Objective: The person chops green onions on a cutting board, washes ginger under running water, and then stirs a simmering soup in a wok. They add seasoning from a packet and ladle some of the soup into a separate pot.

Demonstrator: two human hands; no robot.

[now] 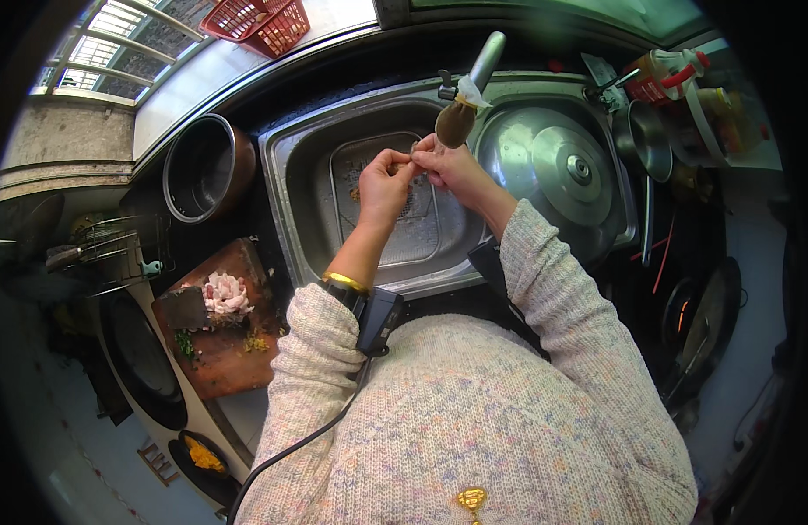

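Observation:
Over the left basin of a steel sink [299,197], my left hand [385,187] and my right hand [451,167] meet at the fingertips. Both pinch a small brownish piece of food [414,149], too small to name. A wire-framed strainer basket [410,243] lies in the basin below, with orange-brown scraps in it, partly behind my left hand. Just above my right hand hangs the faucet [488,59], a brown-stained cloth or filter bag [455,123] tied on its spout.
A large steel lid [542,151] covers the right basin. On the left stand a deep pot [236,164] and a wooden cutting board [233,367] bearing sliced raw meat [227,295], a cleaver blade [186,307] and chopped greens [185,342]. A saucepan [647,138] and bottles are at the right.

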